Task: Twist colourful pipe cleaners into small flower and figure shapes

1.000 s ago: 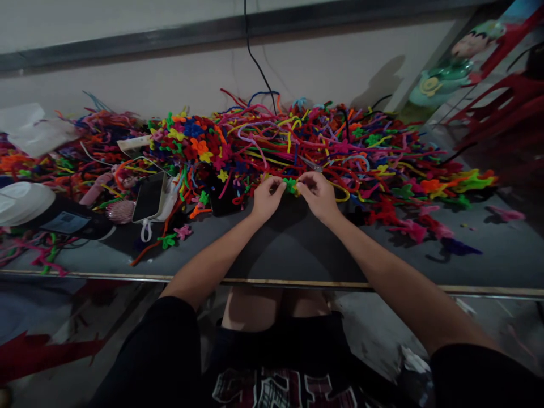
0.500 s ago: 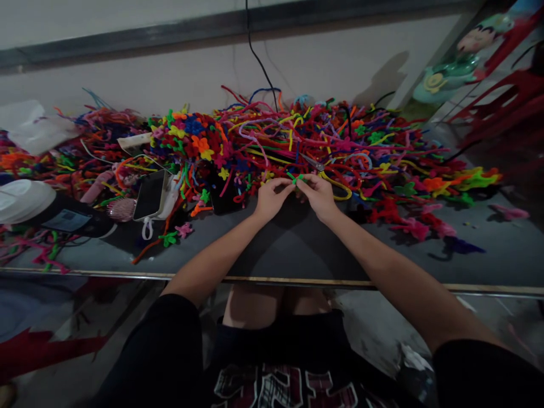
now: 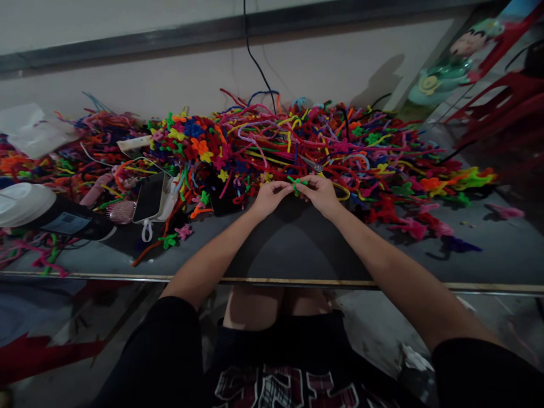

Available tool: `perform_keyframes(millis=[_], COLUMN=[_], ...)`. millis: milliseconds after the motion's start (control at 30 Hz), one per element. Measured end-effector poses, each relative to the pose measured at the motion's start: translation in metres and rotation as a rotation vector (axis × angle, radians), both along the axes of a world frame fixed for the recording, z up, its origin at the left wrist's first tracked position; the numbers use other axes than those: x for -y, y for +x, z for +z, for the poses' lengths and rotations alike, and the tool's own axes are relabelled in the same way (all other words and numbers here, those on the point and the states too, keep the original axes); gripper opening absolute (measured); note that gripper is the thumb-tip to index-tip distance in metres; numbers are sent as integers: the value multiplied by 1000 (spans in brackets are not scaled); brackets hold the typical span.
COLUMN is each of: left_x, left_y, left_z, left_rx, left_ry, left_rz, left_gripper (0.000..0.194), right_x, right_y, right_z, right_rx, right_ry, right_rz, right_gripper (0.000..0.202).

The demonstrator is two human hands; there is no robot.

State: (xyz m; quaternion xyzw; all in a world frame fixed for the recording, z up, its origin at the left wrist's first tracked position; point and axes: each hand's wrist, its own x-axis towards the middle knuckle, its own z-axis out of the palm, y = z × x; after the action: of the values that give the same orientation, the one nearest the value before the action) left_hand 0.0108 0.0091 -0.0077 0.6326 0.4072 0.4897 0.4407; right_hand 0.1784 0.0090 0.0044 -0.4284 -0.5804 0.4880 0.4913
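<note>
A small green pipe cleaner, bent into a flower-like shape, is pinched between my two hands above the grey table's near side. My left hand grips its left side with thumb and index finger. On the other side, my right hand holds it with closed fingertips, the remaining fingers curled below. Just behind my right hand lie scissors with yellow handles, their blades pointing into a heap of coloured pipe cleaners. My fingertips cover part of the green piece.
To the left are a phone, a pink hairbrush and a tipped dark cup with a white lid. Finished pipe-cleaner flowers lie at the right. A black cable hangs down the wall. The table's edge runs before my lap.
The green pipe cleaner has turned slightly between my fingers, and more of its loops show now. Both hands stay in nearly the same place; the view has shifted a little.
</note>
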Motion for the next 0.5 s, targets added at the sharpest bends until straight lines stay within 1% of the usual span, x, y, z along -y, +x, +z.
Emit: perform_keyframes(millis=[167,333,433,500], left_x=[-1,-2,-2,-1], left_y=[-1,-3,-4,-5], left_z=[-1,1,2,3], left_rx=[-40,-116,-168,-210], left_ry=[3,29,64,110], left_rz=[-27,-35,-56,-35], left_gripper=[22,17,16,17], right_x=[-1,0,0,-2], right_y=[1,2,3,2], right_z=[-3,-2,-2,-3], right_rx=[38,70,80,67], right_ry=[31,28,38,36], right_rz=[1,11,22,15], right_gripper=[39,37,36,35])
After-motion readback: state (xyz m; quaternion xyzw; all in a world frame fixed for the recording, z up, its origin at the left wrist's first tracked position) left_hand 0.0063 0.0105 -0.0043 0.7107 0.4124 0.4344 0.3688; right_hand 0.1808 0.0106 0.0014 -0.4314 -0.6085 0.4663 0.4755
